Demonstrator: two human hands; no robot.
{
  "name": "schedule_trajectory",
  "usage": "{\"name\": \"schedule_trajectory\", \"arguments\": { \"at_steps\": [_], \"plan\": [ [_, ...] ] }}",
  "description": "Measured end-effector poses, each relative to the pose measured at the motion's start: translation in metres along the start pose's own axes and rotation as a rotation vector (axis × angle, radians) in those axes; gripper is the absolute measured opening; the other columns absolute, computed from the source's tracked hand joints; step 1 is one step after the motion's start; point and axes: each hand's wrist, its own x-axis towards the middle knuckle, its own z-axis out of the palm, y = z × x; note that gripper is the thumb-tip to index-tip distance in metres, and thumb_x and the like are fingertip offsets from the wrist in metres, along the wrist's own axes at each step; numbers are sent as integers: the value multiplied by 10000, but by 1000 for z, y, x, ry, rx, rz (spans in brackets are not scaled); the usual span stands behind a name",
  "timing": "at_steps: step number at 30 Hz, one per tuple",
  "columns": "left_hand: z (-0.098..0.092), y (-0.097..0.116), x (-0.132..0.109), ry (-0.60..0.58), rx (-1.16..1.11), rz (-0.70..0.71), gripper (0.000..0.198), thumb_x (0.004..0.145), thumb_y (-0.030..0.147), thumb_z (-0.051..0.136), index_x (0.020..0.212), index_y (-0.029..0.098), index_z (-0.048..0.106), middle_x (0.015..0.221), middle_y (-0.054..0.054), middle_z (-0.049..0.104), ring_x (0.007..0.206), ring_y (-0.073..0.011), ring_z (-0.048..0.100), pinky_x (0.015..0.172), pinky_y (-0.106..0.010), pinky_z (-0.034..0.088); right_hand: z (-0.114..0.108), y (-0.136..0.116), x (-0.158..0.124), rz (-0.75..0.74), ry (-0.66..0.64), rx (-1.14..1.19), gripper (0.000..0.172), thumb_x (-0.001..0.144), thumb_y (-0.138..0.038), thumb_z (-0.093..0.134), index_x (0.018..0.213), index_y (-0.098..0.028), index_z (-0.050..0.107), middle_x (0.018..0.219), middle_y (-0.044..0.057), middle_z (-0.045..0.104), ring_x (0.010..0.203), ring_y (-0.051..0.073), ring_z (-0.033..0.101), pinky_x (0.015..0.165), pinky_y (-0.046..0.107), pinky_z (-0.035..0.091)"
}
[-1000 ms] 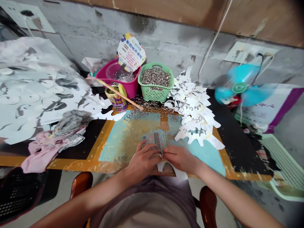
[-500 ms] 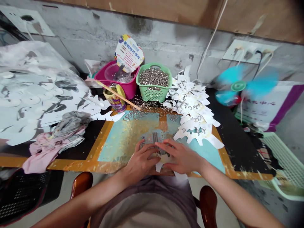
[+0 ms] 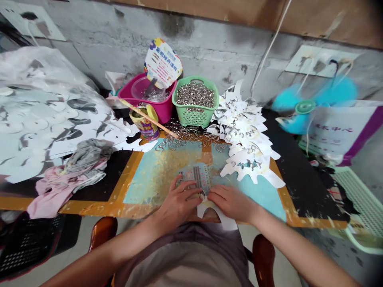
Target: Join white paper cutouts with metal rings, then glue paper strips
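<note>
At the front edge of the work surface, a white cut-out sheet (image 3: 223,219) with curved notches lies between my two hands. My left hand (image 3: 183,201) bends its fingers over the sheet's left end, thumb and fingertips close together near a small ring-like shape. From the other side my right hand (image 3: 231,202) curls its fingers together at the sheet's upper edge. Its fingertips are partly hidden, and the small part between the hands is hard to make out. Just beyond the fingers lies a printed grey card (image 3: 198,175).
Metal rings (image 3: 191,137) lie loose before a green basket (image 3: 196,115) full of them. A stick (image 3: 149,118) rests across a tin (image 3: 146,129) by a magenta basket (image 3: 163,111). Finished-looking white cut-outs (image 3: 251,147) overlap at right; a fan (image 3: 305,106) spins beyond. A cloth (image 3: 68,175) lies left.
My right hand's fingers have drawn back to the right and curled closer together, showing more of the white sheet and the card. My left hand stays nearly in place.
</note>
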Motion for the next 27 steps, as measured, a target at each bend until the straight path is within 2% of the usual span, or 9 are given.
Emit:
{"name": "schedule_trajectory", "arguments": {
  "at_steps": [5, 8, 11, 13, 16, 20, 27],
  "plan": [
    [-3, 4, 2, -29, 7, -4, 219, 920, 163, 552, 1058, 256, 694, 1145, -15, 738, 1188, -244, 566, 1189, -535, 126, 10, -8, -9, 44, 17, -42, 192, 991, -130, 452, 986, -116, 643, 897, 101, 654, 798, 217, 586, 654, 329, 488],
    [-2, 6, 2, -58, 57, 22, 166, 912, 229, 601, 1045, 258, 696, 1167, -32, 722, 1186, -254, 564, 1196, -557, 115, 6, -10, -10, 69, 16, 56, 207, 979, -117, 439, 1040, -123, 637, 934, 111, 655, 816, 223, 596, 684, 347, 505],
    [-1, 7, 0, -83, 96, 34, 140, 919, 314, 626, 1026, 254, 695, 1187, -53, 707, 1207, -263, 550, 1201, -582, 92, -4, -15, -10, 148, 118, 295, 275, 950, -113, 442, 1168, -157, 604, 1057, 126, 665, 920, 225, 605, 772, 364, 512],
    [0, 7, 0, -95, 111, 41, 166, 931, 352, 618, 1038, 247, 688, 1193, -62, 701, 1228, -260, 538, 1206, -585, 74, -7, -20, -11, 241, 205, 355, 331, 933, -122, 468, 1242, -189, 567, 1144, 117, 670, 970, 233, 593, 827, 391, 483],
    [-1, 8, 0, -110, 112, 52, 226, 932, 420, 609, 1041, 236, 684, 1201, -63, 697, 1240, -257, 533, 1214, -571, 58, -4, -29, -12, 346, 261, 252, 363, 920, -117, 484, 1268, -206, 533, 1092, 92, 709, 932, 251, 561, 845, 439, 416],
    [-1, 8, 0, -110, 102, 48, 297, 912, 475, 623, 1085, 242, 685, 1188, -63, 705, 1228, -256, 543, 1214, -571, 63, 6, -36, -12, 321, 213, 207, 365, 913, -122, 479, 1271, -187, 498, 921, 83, 722, 953, 277, 556, 833, 441, 377],
    [-4, 8, -1, -94, 74, 31, 209, 919, 374, 635, 1072, 241, 683, 1205, -43, 708, 1213, -254, 562, 1213, -562, 63, 11, -40, -13, 357, 235, 187, 471, 928, -114, 466, 1385, -160, 360, 1006, 113, 727, 903, 270, 615, 849, 459, 399]
  ]
}}
